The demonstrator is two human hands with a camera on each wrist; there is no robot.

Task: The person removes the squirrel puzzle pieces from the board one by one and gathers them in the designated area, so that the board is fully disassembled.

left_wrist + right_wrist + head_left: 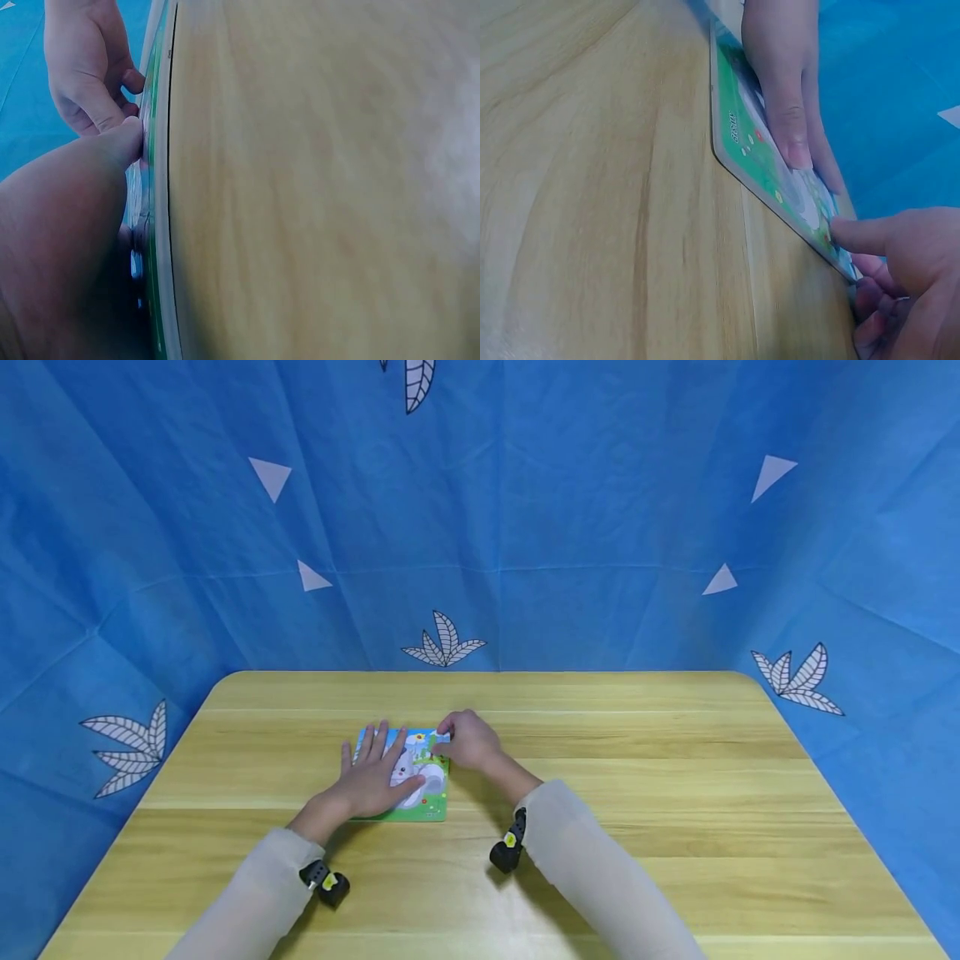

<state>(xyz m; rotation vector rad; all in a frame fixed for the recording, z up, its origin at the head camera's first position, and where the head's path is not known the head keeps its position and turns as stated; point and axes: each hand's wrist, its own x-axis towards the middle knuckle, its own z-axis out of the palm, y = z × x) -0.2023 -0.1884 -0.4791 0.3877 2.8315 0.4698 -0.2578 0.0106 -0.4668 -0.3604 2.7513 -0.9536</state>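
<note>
A thin cartoon puzzle board (431,808) lies flat on the table, showing a pale animal on green grass under a blue sky. Across its left part my left hand (375,783) is spread, fingers straight and pressing on the picture. At the upper right corner, my right hand (472,742) pinches the board's edge. The right wrist view has the right thumb (862,234) on top of the board and the other fingers curled at its edge. In the left wrist view the board (156,225) appears edge-on, and most of its picture cannot be seen.
The wooden table (637,827) extends widely to the right of the board. A blue cloth (570,510) with white leaf and triangle prints hangs behind and at both sides. Each wrist wears a small black camera (506,857).
</note>
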